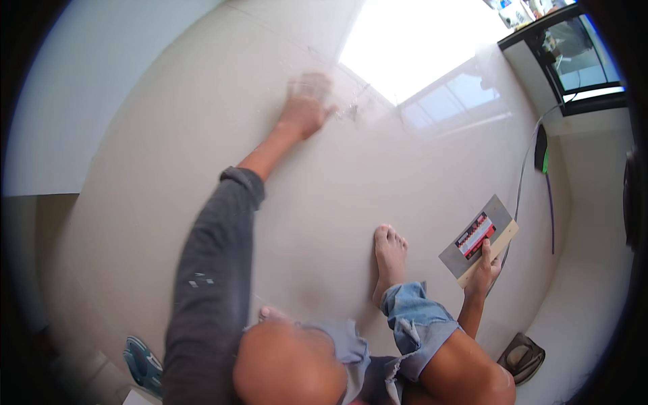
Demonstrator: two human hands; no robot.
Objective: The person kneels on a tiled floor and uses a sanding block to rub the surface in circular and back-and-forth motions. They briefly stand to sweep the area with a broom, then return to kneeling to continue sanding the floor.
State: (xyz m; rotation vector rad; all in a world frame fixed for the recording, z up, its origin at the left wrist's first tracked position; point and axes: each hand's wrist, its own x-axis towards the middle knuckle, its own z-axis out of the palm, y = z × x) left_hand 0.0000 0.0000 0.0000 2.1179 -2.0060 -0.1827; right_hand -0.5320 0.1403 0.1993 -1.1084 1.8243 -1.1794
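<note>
My left hand (309, 104) is stretched out over the beige tiled floor (317, 182), palm down. Its fingers are blurred by motion but look spread, with the thumb apart, and no object shows in it. Small bits of debris (352, 112) lie on the tiles just right of that hand. At the right, my right hand (482, 273) grips a wide putty scraper (501, 217). The scraper has a flat grey metal blade, a beige back edge and a red, black and white label. My thumb rests on its face, and the other fingers are mostly hidden behind it.
A bare foot (390, 253) stands between my hands. A grey cable (524, 162) runs down the right side near a green and black brush (542, 150). Sandals (522, 359) lie at lower right and a teal slipper (143, 363) at lower left. A dark-framed glass panel (574, 57) stands far right.
</note>
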